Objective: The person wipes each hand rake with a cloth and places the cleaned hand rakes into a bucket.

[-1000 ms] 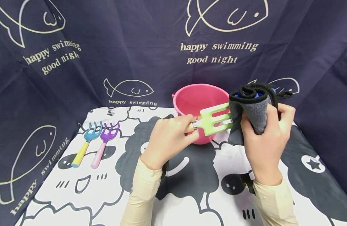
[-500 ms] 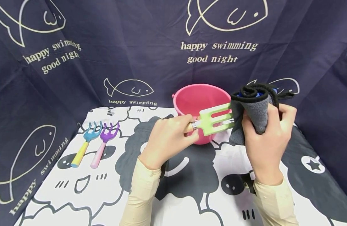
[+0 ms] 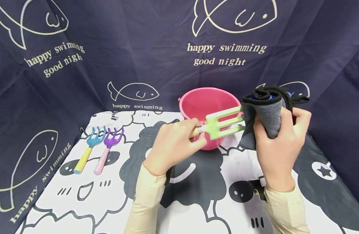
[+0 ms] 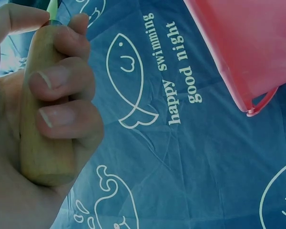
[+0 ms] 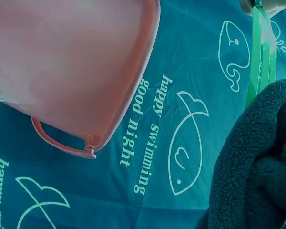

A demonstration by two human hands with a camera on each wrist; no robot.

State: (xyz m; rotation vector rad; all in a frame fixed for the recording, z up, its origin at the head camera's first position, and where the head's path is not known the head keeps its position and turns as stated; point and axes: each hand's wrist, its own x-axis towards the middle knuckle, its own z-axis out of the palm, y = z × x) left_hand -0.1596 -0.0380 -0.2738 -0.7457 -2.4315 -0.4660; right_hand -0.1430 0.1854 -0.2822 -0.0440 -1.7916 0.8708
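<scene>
My left hand [image 3: 176,143] grips a garden fork by its wooden handle [image 4: 46,109], fingers curled round it. The fork's light green head [image 3: 221,125] points right, its prongs level in front of the bucket. In my right hand [image 3: 280,143] is a bunched grey cloth [image 3: 268,120] with black edging and a bit of blue inside. The prong tips reach the cloth's left side and overlap it in the head view. From the right wrist view, the cloth [image 5: 257,167] lies over the ends of the green prongs [image 5: 262,57].
A pink bucket [image 3: 194,104] stands behind the hands, near the dark fabric backdrop. On the left of the sheep-print cloth lie two small hand rakes, one blue with a yellow handle [image 3: 83,159] and one purple with a pink handle [image 3: 101,161].
My right hand and the cloth have slid slightly right along the prongs, so more of the green tips shows. My left hand and the fork have hardly moved.
</scene>
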